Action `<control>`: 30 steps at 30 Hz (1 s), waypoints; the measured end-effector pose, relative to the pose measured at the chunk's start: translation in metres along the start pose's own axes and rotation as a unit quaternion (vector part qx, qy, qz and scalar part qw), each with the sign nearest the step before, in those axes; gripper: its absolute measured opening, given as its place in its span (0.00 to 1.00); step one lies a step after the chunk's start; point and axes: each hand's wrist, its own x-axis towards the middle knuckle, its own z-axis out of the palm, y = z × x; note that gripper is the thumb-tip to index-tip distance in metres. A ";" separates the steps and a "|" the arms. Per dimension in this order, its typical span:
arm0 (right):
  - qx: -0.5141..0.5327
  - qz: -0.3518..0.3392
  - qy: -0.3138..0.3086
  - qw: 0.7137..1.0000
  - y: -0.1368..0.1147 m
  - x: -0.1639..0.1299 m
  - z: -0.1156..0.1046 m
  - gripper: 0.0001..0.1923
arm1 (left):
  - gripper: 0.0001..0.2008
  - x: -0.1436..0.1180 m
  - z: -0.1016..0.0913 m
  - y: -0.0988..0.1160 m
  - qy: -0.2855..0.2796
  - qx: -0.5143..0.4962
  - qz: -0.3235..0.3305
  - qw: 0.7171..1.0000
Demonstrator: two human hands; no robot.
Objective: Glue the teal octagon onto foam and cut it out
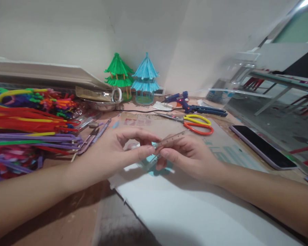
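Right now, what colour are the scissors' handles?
The scissors have one yellow handle, one orange-red; head view.

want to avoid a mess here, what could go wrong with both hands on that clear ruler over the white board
1. The glue gun lies on the table with its cord trailing past; it may be hot, and a sleeve or arm could snag the cord.
2. The scissors lie just beyond the right hand, so a forward reach could catch the blades.
3. The phone sits near the table edge; a right elbow sweep might knock it off.
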 end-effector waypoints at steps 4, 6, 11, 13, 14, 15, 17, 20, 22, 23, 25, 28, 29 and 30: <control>-0.026 -0.018 -0.009 0.999 -0.003 0.000 0.000 0.11 | 0.05 0.001 0.001 -0.002 -0.061 -0.098 -0.030 0.993; -0.040 -0.034 -0.015 0.999 -0.005 0.000 0.001 0.10 | 0.03 0.002 0.001 -0.003 -0.101 -0.147 -0.042 0.983; -0.043 -0.059 -0.018 0.997 -0.009 -0.002 0.003 0.09 | 0.03 0.001 0.000 -0.002 -0.129 -0.169 -0.051 0.976; -0.048 -0.049 -0.023 0.997 -0.009 -0.002 0.002 0.10 | 0.03 0.001 0.000 -0.001 -0.122 -0.164 -0.049 0.978; -0.052 -0.043 -0.024 0.997 -0.009 -0.002 0.001 0.11 | 0.04 0.001 0.000 -0.001 -0.120 -0.160 -0.049 0.978; -0.055 -0.039 -0.025 0.997 -0.008 -0.001 0.000 0.12 | 0.04 0.002 0.000 -0.001 -0.117 -0.157 -0.049 0.979; -0.049 -0.028 -0.025 0.998 -0.007 -0.001 0.000 0.13 | 0.04 0.002 0.001 -0.001 -0.100 -0.145 -0.047 0.983; -0.014 0.002 -0.012 1.000 -0.003 -0.001 0.001 0.12 | 0.05 0.003 0.001 -0.001 -0.046 -0.100 -0.041 0.993; -0.004 0.016 0.002 1.000 -0.003 -0.001 0.002 0.11 | 0.07 0.003 -0.001 0.002 -0.027 -0.043 -0.031 0.998; -0.012 0.011 0.008 1.000 -0.003 -0.001 0.002 0.10 | 0.07 0.003 -0.002 0.003 -0.025 -0.014 -0.020 0.999; -0.059 -0.023 0.020 0.998 -0.006 -0.001 -0.002 0.09 | 0.06 0.002 -0.005 0.006 -0.019 0.035 0.009 0.999; -0.199 -0.151 0.047 0.967 -0.011 0.000 -0.015 0.08 | 0.06 0.002 -0.008 0.005 0.016 0.056 0.034 0.998; -0.261 -0.212 0.045 0.941 -0.012 0.000 -0.020 0.09 | 0.07 0.002 -0.008 0.003 0.026 0.043 0.032 0.998; -0.323 -0.272 0.034 0.906 -0.012 0.000 -0.025 0.10 | 0.11 0.003 -0.008 0.001 0.027 0.018 0.023 0.999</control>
